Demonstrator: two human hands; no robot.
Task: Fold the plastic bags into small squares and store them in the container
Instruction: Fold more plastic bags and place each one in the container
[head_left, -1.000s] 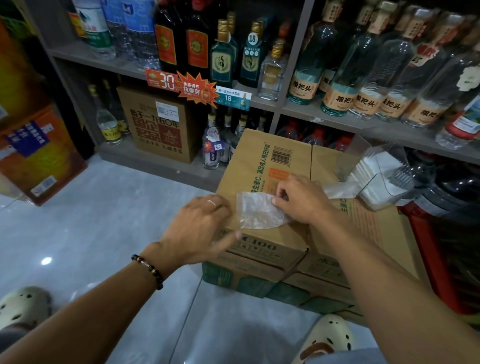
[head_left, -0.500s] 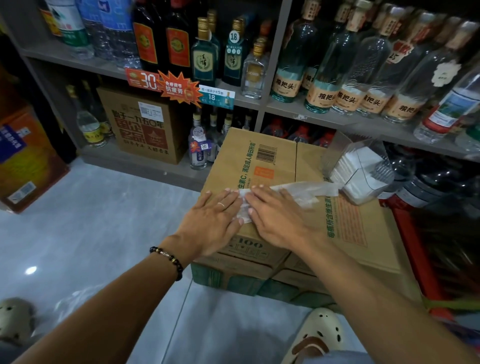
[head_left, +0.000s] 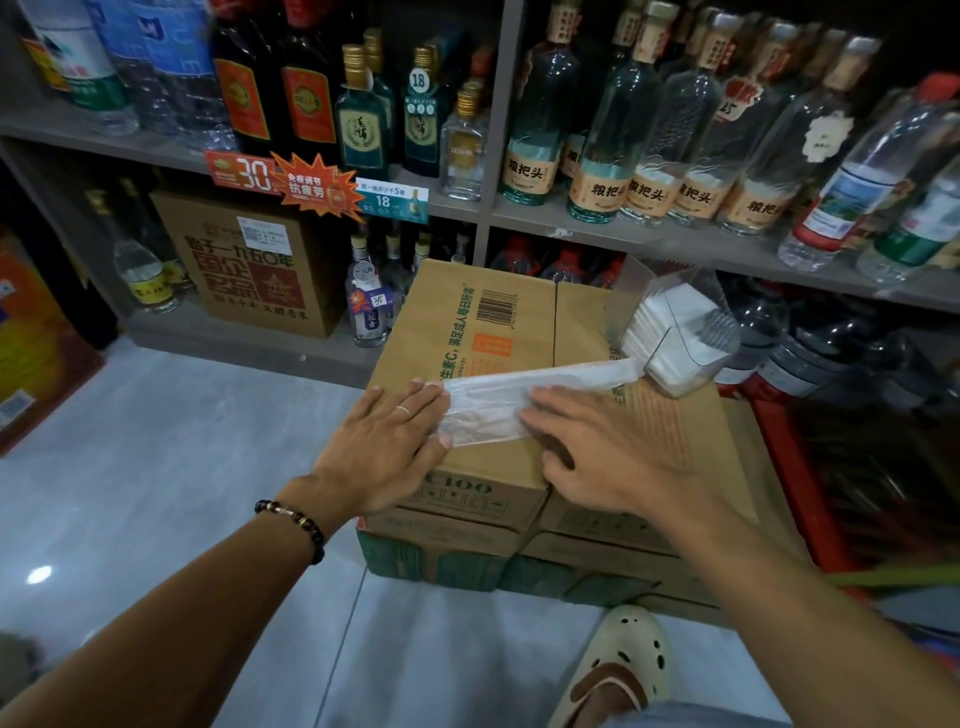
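While both hands lie flat on the top cardboard box (head_left: 498, 332), a translucent plastic bag (head_left: 511, 397) is spread between them as a long narrow strip running from lower left to upper right. The left hand (head_left: 387, 447) presses its fingertips on the strip's near-left end, fingers straight and close together, palm down, nothing grasped; a thin ring shows on one finger and a dark beaded bracelet (head_left: 293, 525) circles the wrist. The right hand (head_left: 592, 447) rests palm down just right of the strip's wider part, fingers extended, the fingertips touching the bag's edge; it too grasps nothing. The strip's far end reaches the base of a clear plastic container (head_left: 680, 327), which sits on the box top toward the far right corner and holds a stack of white folded squares (head_left: 654, 332); whether the strip touches the container wall cannot be told. The box sits atop other cartons (head_left: 467, 551) with green printed sides, on a pale tiled floor (head_left: 182, 441). Behind stand grey shelves (head_left: 649, 234) of bottles (head_left: 602, 156) with tan labels, orange price tags (head_left: 275, 179) on the shelf edge, and a brown carton (head_left: 254, 265) on the lowest shelf. A cream perforated clog (head_left: 618, 660) shows at bottom.
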